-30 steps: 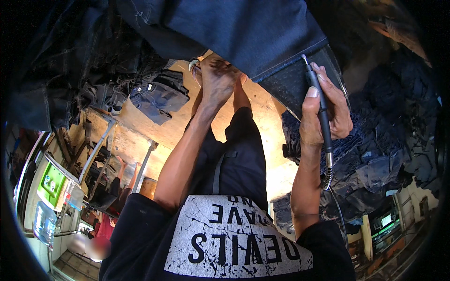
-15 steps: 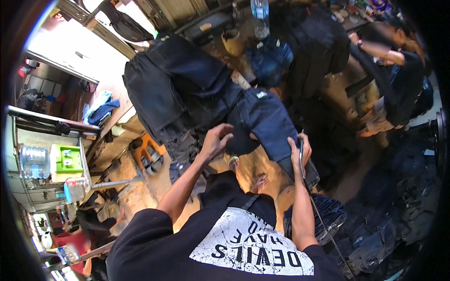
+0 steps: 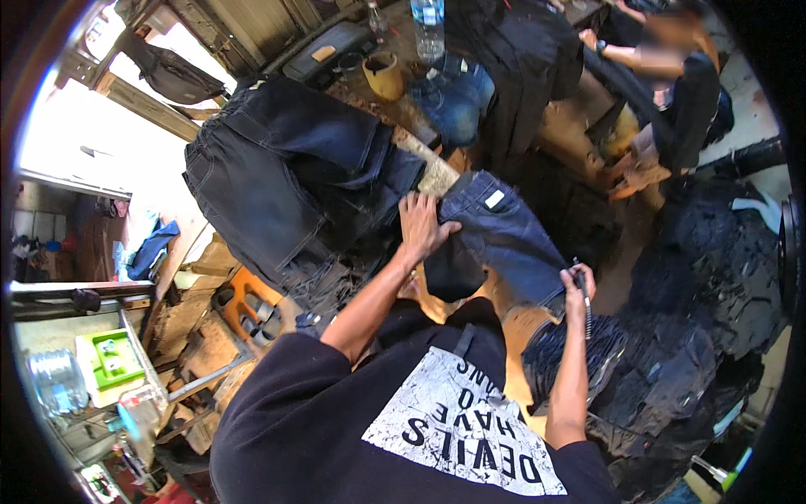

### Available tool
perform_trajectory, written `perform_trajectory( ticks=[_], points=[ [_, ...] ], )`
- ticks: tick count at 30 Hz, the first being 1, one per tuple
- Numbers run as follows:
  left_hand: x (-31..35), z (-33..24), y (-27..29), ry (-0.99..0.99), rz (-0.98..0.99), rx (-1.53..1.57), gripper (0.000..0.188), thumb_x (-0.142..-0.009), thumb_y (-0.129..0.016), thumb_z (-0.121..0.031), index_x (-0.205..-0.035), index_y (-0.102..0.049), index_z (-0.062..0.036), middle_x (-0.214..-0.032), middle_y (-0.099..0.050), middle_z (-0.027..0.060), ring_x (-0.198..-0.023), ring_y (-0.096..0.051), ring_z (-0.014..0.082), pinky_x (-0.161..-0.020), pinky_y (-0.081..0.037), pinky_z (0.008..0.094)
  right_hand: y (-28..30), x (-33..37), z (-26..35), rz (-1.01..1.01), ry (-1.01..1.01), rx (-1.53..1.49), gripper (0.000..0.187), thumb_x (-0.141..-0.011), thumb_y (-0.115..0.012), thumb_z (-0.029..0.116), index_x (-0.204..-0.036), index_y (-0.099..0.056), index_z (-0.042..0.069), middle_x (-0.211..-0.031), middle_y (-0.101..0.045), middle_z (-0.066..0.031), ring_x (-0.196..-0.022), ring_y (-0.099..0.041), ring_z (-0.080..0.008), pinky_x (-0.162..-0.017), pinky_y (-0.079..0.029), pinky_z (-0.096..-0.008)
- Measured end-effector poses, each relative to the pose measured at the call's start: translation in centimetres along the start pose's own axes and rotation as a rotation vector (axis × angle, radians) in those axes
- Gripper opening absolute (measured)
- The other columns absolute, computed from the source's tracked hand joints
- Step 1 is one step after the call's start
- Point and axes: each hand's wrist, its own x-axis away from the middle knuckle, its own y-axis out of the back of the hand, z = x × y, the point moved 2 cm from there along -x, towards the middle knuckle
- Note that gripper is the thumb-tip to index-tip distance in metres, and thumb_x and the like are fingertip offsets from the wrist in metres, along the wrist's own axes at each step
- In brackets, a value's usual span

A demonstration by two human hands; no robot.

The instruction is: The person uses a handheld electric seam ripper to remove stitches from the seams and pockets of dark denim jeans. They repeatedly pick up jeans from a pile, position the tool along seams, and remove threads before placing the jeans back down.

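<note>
A pair of dark blue denim shorts (image 3: 516, 239) with a small white label hangs in front of me, its waistband near my left hand. My left hand (image 3: 426, 228) lies on the waistband corner with fingers extended and thumb spread away. By the lower hem is my right hand (image 3: 578, 287), closed round a slim dark tool (image 3: 578, 270). From it a dark cord (image 3: 588, 323) runs down beside my wrist; the tool's tip is too small to make out. To the left, more dark denim garments (image 3: 277, 168) lie heaped over the work surface, loose threads dangling below.
A yellow cup (image 3: 384, 77), a water bottle (image 3: 429, 34) and blue denim (image 3: 453, 101) stand or lie at the back. Folded dark denim (image 3: 571, 361) is piled at my right. An orange stool (image 3: 252, 302) stands left. A co-worker (image 3: 680, 92) sits far right handling dark cloth.
My left hand has moved from the air onto the shorts' waistband. The right hand with the tool has shifted rightward and lower, and the shorts are spread out more. The view has turned.
</note>
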Motion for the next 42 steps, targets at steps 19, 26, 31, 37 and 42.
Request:
perform_trajectory(
  ticks=[19,26,31,37,42],
  points=[
    [-1.2,-16.0,-10.4,0.133,0.049,0.205,0.067,-0.082,-0.086,-0.055,-0.118,-0.059,-0.0059,-0.104,-0.074,0.0180,-0.088,-0.076,0.0403,-0.073,-0.060,0.0506,10.0,-11.7,6.4,-0.125,0.516,0.351,0.026,-0.091,-0.087,0.012,-0.113,-0.074,0.007,-0.120,-0.078,-0.0099,-0.116,-0.072,-0.0264,-0.102,-0.055,-0.0420],
    [-11.8,-2.2,-7.4,-0.154,-0.109,-0.026,0.091,-0.074,-0.082,-0.074,-0.123,-0.062,-0.0005,-0.116,-0.066,0.0237,-0.107,-0.067,0.0406,-0.089,-0.056,0.0458,-11.4,1.0,7.8,0.543,0.583,0.076,0.032,-0.085,-0.085,0.000,-0.112,-0.071,0.009,-0.141,-0.070,-0.0203,-0.134,-0.065,-0.0386,-0.121,-0.045,-0.0548],
    [-4.7,-6.5,-2.4,0.074,-0.236,0.017,0.064,-0.079,-0.092,-0.039,-0.122,-0.065,0.0011,-0.121,-0.061,0.0203,-0.115,-0.058,0.0393,-0.101,-0.049,0.0466,-11.9,0.6,5.0,0.473,0.621,0.118,0.023,-0.091,-0.082,0.004,-0.112,-0.072,0.002,-0.113,-0.079,-0.0197,-0.116,-0.075,-0.0406,-0.118,-0.048,-0.0543],
    [1.2,-7.8,-3.2,0.234,0.057,0.229,0.051,-0.077,-0.094,-0.023,-0.113,-0.066,0.0005,-0.120,-0.061,0.0196,-0.116,-0.057,0.0392,-0.101,-0.049,0.0480,-12.6,-0.7,8.5,0.446,0.209,-0.060,0.017,-0.104,-0.066,0.012,-0.113,-0.075,0.000,-0.106,-0.080,-0.0156,-0.107,-0.078,-0.0286,-0.108,-0.056,-0.0453],
    [0.5,-6.1,-3.5,0.450,0.231,0.552,0.059,-0.075,-0.094,-0.013,-0.121,-0.059,-0.0001,-0.108,-0.073,0.0175,-0.094,-0.071,0.0347,-0.081,-0.056,0.0402,-18.2,-3.0,10.6,0.499,0.542,0.004,0.019,-0.089,-0.075,0.004,-0.107,-0.078,-0.001,-0.107,-0.080,-0.0206,-0.102,-0.080,-0.0305,-0.093,-0.063,-0.0391]
  ],
)
